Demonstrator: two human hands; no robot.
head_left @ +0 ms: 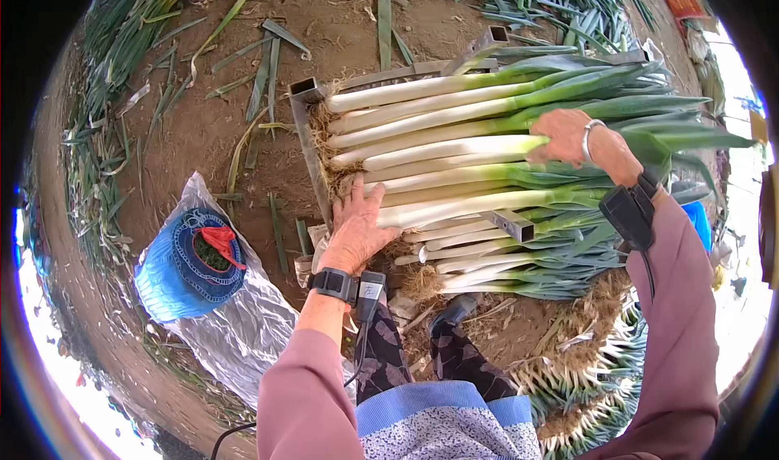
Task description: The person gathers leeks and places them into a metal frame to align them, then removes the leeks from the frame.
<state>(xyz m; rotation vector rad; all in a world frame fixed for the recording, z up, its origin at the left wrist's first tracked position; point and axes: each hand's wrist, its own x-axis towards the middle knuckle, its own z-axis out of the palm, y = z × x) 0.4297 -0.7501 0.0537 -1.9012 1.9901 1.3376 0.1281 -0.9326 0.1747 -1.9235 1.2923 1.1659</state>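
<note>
Long leeks (438, 127) lie side by side in a metal frame (306, 135), roots to the left and green leaves to the right. My left hand (357, 223) rests with spread fingers at the root ends of the nearer leeks, touching a white stalk. Over on the right, my right hand (560, 137) has its fingers wrapped round a leek where the white turns green. Below the frame's near post (511, 225), thinner leeks (487, 273) lie in a lower layer.
A blue bag (182, 273) with a red cloth stands on silvery sheeting (243, 338) at the left. Leek piles (560, 6) lie at the top right, more leeks (600, 379) at the lower right. Cut leaves (261, 79) litter the soil.
</note>
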